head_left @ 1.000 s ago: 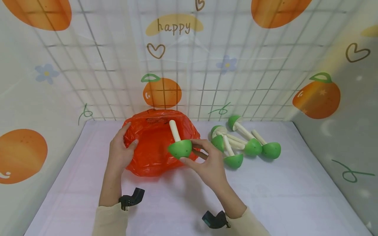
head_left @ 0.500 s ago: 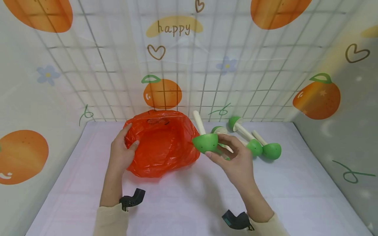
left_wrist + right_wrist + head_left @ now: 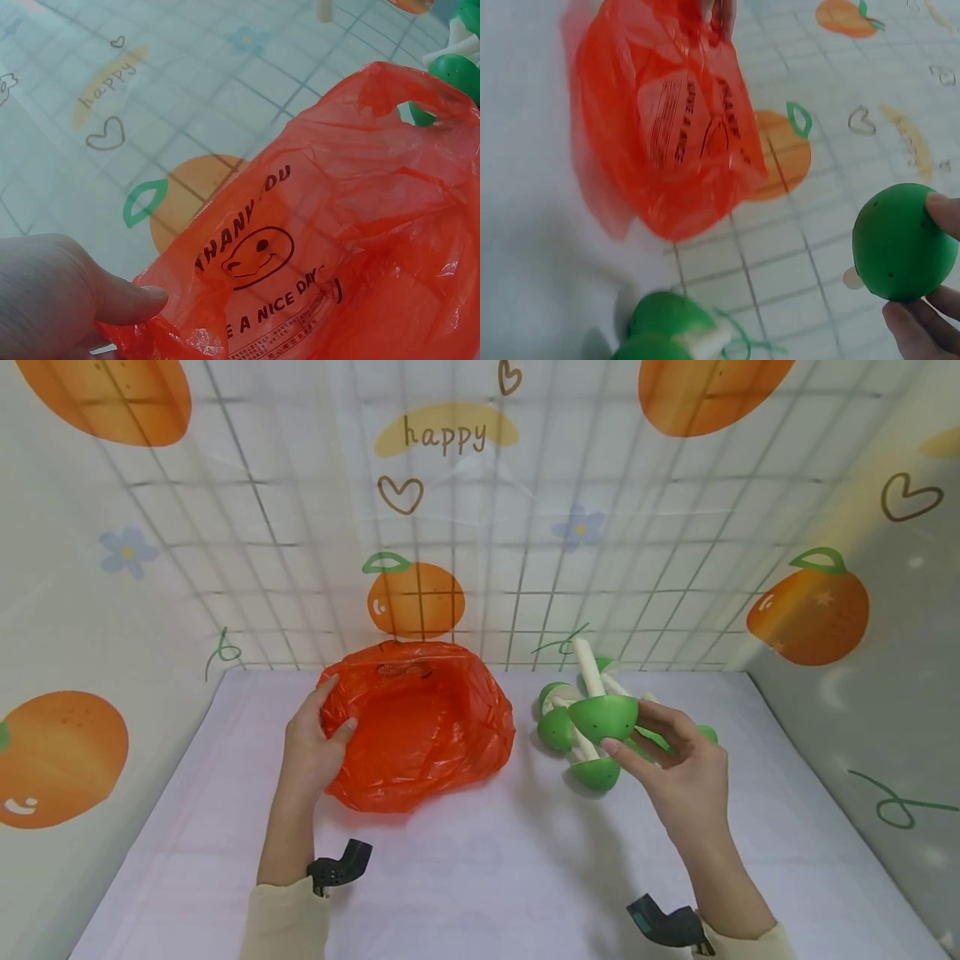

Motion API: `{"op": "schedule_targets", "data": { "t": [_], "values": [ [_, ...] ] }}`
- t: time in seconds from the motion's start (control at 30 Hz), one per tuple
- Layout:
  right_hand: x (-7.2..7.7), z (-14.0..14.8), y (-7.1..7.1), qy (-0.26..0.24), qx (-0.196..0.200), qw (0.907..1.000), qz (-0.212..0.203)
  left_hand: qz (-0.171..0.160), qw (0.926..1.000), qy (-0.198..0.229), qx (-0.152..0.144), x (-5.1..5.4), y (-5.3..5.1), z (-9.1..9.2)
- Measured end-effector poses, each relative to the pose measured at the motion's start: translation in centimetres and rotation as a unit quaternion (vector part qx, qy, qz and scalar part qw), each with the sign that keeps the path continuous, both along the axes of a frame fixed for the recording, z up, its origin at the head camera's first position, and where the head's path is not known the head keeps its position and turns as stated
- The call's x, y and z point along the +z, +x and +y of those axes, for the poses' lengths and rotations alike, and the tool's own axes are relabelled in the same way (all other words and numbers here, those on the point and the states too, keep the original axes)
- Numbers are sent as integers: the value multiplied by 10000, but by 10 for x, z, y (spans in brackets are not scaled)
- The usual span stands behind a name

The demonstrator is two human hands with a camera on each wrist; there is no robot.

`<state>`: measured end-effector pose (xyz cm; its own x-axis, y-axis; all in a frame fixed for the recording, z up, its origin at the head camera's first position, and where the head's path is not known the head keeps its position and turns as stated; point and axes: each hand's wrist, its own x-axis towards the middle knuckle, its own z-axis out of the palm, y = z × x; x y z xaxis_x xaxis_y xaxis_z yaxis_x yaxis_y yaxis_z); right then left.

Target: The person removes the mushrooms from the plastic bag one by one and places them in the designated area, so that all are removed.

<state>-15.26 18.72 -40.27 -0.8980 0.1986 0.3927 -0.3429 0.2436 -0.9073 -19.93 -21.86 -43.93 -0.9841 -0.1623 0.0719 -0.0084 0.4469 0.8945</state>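
A red plastic bag (image 3: 420, 735) lies with its mouth spread on the table. My left hand (image 3: 313, 743) grips its left rim, thumb inside the mouth; in the left wrist view the thumb presses the film, which bears printed words and a smiling face. My right hand (image 3: 682, 768) pinches a toy mushroom (image 3: 602, 718) by its green cap, stem pointing up, to the right of the bag. It is held above a pile of similar green mushrooms (image 3: 595, 773), partly covering them. In the right wrist view the held cap (image 3: 901, 244) sits between thumb and fingers.
A white cloth covers the table (image 3: 465, 877). Behind it stands a wire grid under a sheer curtain (image 3: 517, 527) printed with oranges, hearts and flowers. The curtain also closes off both sides. A black wrist camera (image 3: 671, 927) sits on the right wrist.
My right hand has carried the mushroom rightward, from over the bag's mouth to above the pile. The left hand keeps its grip on the bag's rim and has barely moved.
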Motion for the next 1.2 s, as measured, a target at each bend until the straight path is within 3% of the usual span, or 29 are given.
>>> {"op": "schedule_targets", "data": {
  "t": [0.3, 0.47, 0.67, 0.87, 1.2],
  "values": [
    [-18, 40, 4, -611, -211, 9963, -570, 45, 10000, 26, -34, -3, -1, 0],
    [-31, 58, 5, -627, -162, 9943, -848, 89, 9999, -49, -22, -3, 0, 0],
    [-47, 73, 5, -227, -220, 9926, -1169, 114, 9999, -65, -30, -3, 0, 0],
    [-64, 89, 4, 348, -220, 9928, -1125, 117, 9999, -62, -29, -2, 0, 0],
    [-79, 106, 1, 762, 195, 9899, -1183, 23, 10000, -42, -12, 0, 0, 0]
  ]
}}
